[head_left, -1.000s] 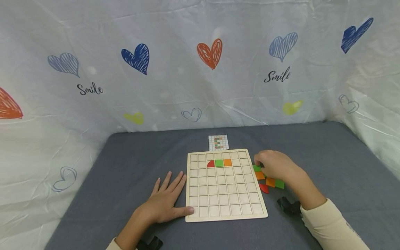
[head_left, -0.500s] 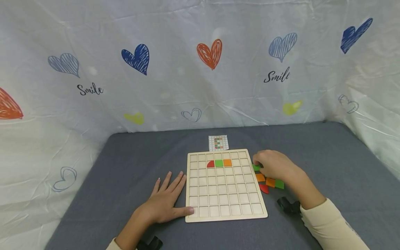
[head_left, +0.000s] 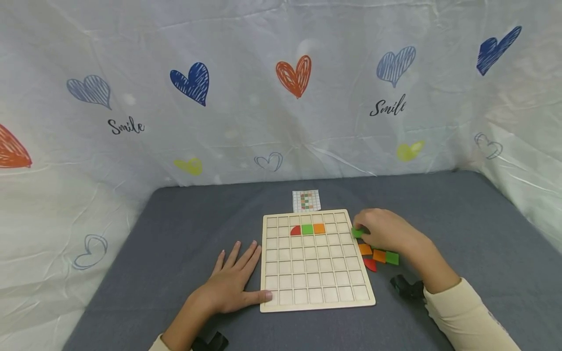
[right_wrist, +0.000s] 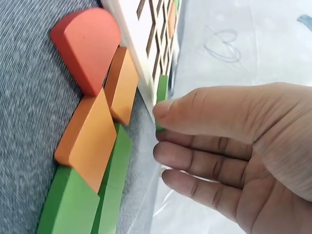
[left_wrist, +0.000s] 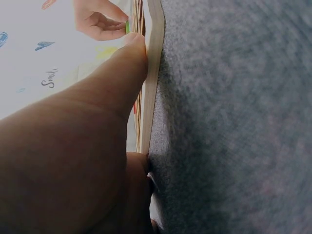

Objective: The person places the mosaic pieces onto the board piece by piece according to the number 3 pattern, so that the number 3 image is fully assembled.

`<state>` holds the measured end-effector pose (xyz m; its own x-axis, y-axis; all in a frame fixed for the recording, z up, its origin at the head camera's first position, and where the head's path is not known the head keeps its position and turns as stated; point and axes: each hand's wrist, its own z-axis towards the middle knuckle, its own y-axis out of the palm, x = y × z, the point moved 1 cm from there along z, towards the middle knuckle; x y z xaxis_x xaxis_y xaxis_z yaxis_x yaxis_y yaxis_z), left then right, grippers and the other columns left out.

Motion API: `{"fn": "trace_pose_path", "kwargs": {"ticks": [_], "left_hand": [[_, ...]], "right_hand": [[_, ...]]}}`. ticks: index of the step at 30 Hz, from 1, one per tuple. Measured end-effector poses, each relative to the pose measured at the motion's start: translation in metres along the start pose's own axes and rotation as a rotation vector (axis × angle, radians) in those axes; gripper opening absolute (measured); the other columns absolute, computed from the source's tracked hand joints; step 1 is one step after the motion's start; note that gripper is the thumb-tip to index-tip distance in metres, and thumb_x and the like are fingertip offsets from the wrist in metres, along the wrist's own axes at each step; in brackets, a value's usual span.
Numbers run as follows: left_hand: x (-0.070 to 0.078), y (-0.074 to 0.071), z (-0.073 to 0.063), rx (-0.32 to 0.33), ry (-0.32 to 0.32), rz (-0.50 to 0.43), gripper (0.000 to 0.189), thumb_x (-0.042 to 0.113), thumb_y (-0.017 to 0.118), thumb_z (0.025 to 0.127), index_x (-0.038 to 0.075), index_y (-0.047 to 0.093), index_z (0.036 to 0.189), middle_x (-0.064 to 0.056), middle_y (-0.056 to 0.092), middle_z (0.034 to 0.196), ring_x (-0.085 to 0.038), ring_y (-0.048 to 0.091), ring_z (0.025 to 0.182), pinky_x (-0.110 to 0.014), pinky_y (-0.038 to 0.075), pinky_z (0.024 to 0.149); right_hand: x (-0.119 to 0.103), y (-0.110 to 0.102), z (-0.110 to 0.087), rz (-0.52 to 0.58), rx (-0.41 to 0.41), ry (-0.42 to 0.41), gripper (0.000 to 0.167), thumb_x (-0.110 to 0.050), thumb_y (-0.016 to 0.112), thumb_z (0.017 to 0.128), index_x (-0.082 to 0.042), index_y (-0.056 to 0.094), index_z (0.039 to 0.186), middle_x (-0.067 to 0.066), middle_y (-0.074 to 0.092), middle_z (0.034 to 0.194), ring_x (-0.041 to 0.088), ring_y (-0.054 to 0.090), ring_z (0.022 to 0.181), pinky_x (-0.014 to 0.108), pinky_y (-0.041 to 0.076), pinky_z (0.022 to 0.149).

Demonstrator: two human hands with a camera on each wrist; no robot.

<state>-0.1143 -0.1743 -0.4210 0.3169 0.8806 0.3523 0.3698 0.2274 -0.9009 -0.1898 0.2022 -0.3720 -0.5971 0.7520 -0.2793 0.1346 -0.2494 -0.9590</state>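
Note:
A pale wooden grid board (head_left: 305, 308) lies on the table. In its second row from the far side sit a red quarter-round piece (head_left: 295, 230), a green square (head_left: 307, 229) and an orange square (head_left: 319, 228). My left hand (head_left: 228, 286) rests with fingers spread beside the board's left edge, its thumb on the near left corner. Between thumb and fingers, my right hand (head_left: 388, 230) pinches a green block (right_wrist: 162, 87) at the board's right edge. Below that hand lie loose pieces: a red rounded block (right_wrist: 90, 46), orange blocks (right_wrist: 90, 134) and green blocks (right_wrist: 70, 204).
A small printed card (head_left: 307, 200) with a coloured grid pattern lies at the board's far edge. Grey cloth covers the table (head_left: 197, 214). Behind it hangs a white sheet (head_left: 237, 107) printed with hearts. Dark wrist devices (head_left: 407, 287) sit at both wrists.
My right hand has shifted slightly left and away from me, bringing the green block from the loose pile to the board's right edge. The left hand stays where it was.

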Motion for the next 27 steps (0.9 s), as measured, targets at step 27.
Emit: {"fn": "trace_pose_path", "kwargs": {"ticks": [27], "left_hand": [[0.003, -0.004, -0.002, -0.018, 0.009, -0.016, 0.110, 0.085, 0.048, 0.082, 0.021, 0.011, 0.163, 0.003, 0.004, 0.168, -0.033, -0.008, 0.151, -0.065, -0.005, 0.114]], "right_hand": [[-0.048, 0.012, 0.040, 0.014, 0.004, -0.167, 0.038, 0.010, 0.067, 0.082, -0.019, 0.051, 0.063, -0.009, 0.041, 0.068, 0.009, 0.036, 0.066, 0.029, 0.033, 0.061]]}}
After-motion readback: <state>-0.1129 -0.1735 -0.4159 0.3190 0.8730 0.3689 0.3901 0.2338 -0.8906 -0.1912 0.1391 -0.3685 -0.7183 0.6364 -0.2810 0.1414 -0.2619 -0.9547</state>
